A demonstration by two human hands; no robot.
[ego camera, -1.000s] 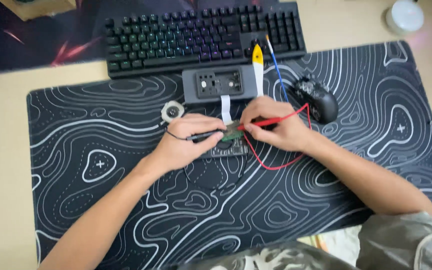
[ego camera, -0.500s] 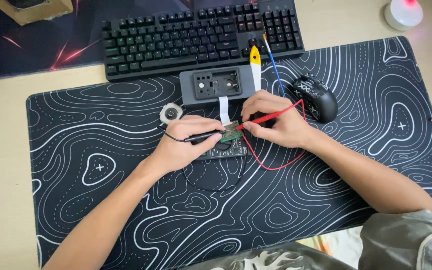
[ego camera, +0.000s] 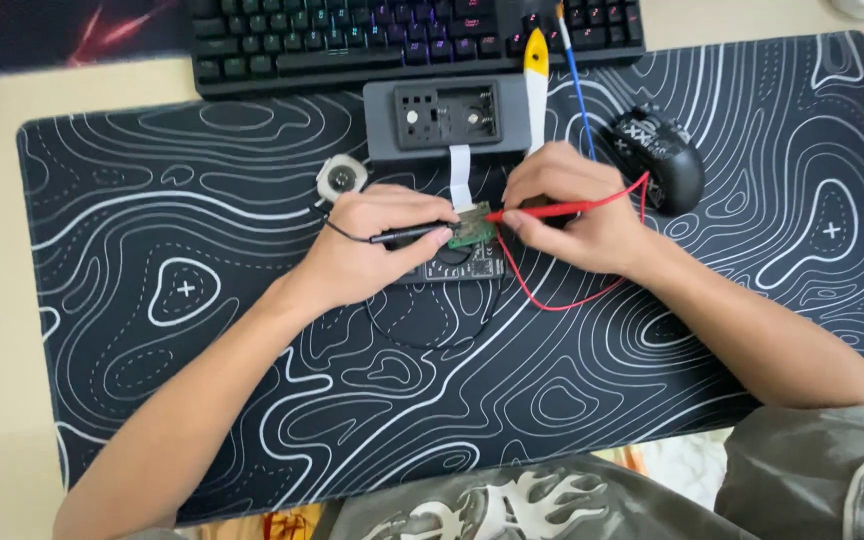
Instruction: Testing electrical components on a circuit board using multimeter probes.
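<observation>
Two probes meet on the small green circuit board [ego camera: 473, 226] mid-bench: the left hand [ego camera: 372, 245], fingers clamped on the black probe [ego camera: 410, 235], and the right hand [ego camera: 577, 205], pinching the red probe [ego camera: 542, 211]. Both hands have edged slightly left since a second ago, tips staying on the board, so the probing looks under way.

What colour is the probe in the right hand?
Red, with a red lead; the head view shows the probe in the right hand.
</observation>
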